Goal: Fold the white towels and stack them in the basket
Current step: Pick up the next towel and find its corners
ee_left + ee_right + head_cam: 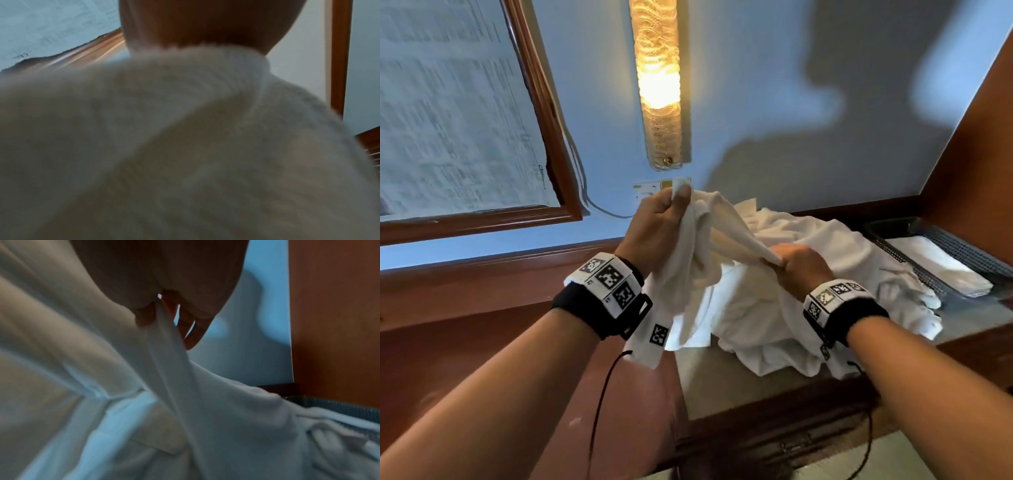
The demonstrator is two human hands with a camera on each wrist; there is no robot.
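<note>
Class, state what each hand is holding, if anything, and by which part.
Both hold one white towel: the left hand grips its raised corner, the right hand pinches a bunched edge lower down.

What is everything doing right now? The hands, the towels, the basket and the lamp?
left hand: raised, pinches a corner of the held towel.
right hand: lower, grips another part of the same towel.
held towel: lifted, unfolded, stretched between both hands.
towel pile: crumpled, unfolded, on the table.
basket: holds a folded towel.
folded towel: lies flat in the basket.
wall lamp: lit.
</note>
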